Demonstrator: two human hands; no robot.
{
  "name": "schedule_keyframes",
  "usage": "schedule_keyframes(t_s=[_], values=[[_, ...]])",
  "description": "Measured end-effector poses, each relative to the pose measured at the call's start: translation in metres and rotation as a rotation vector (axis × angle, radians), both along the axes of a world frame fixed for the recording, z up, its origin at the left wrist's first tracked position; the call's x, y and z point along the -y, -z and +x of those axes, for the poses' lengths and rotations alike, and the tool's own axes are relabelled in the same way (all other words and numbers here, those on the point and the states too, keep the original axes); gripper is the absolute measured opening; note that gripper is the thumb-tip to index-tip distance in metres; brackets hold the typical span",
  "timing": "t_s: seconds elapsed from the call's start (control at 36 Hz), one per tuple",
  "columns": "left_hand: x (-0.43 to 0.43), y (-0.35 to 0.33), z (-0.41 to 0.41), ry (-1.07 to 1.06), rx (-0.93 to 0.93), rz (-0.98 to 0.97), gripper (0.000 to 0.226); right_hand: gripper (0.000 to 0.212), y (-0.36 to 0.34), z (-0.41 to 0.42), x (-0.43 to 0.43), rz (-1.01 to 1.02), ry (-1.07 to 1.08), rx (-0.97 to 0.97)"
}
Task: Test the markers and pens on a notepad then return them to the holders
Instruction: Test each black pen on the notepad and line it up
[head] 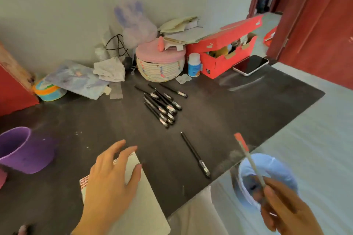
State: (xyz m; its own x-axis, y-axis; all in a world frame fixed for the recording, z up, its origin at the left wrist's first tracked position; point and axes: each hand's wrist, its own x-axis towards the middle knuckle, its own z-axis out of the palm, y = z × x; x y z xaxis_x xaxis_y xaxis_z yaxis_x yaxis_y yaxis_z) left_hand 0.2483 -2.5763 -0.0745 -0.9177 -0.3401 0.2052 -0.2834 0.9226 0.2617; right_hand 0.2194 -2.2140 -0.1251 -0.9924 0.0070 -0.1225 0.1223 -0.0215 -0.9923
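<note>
Pinched between thumb and fingers, a slim pale pen with a red cap [246, 155] stands tilted in my right hand [282, 208] at the lower right of the frame, cap end up and leaning toward the upper left. That grip is clenched on the pen's lower end. Directly behind it I see a light blue holder [280, 170], open mouth toward me, sitting off the edge of the dark desk [229, 105]; the pen's lower end overlaps the holder's opening, though I cannot tell whether it reaches inside.

My left hand [110, 183] lies flat at the lower centre, fingers spread and released, pressing on a white notepad [141, 196] that runs toward the bottom edge. It grasps nothing.

Between the two hands, a single black pen [194, 154] lies alone on the desk, slanting from upper left to lower right. Further up, in the middle of the frame, a heap of black pens [162, 105] lies loose, most of them parallel and touching one another.

At the left edge a purple holder [24, 150] stands upright, well apart from the pens. Along the wall at the top sit a woven basket with a pink lid [160, 63], a small white bottle [194, 65] just beside it, a red cardboard box [223, 49], and a phone [250, 65] lying face up at the box's right. Crumpled papers [80, 80] fill the upper left corner.
</note>
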Motion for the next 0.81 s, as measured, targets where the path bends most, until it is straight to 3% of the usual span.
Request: schedule_keyframes(t_s=[0.17,0.33,0.56,0.81], values=[[-0.075,-0.023,-0.078,0.479,-0.047,-0.062,0.042,0.02,0.041,0.003,-0.031,-0.369,0.391,0.303],[-0.155,-0.017,-0.149,0.732,0.074,-0.04,0.057,0.019,0.108,-0.002,-0.053,-0.491,0.574,0.649],[-0.203,0.019,-0.203,0.889,0.253,-0.087,0.069,0.018,0.194,-0.034,-0.053,-0.31,0.471,0.887],[-0.203,0.037,-0.208,0.844,0.194,-0.005,0.064,0.015,0.254,-0.091,-0.059,-0.099,0.422,1.036]])
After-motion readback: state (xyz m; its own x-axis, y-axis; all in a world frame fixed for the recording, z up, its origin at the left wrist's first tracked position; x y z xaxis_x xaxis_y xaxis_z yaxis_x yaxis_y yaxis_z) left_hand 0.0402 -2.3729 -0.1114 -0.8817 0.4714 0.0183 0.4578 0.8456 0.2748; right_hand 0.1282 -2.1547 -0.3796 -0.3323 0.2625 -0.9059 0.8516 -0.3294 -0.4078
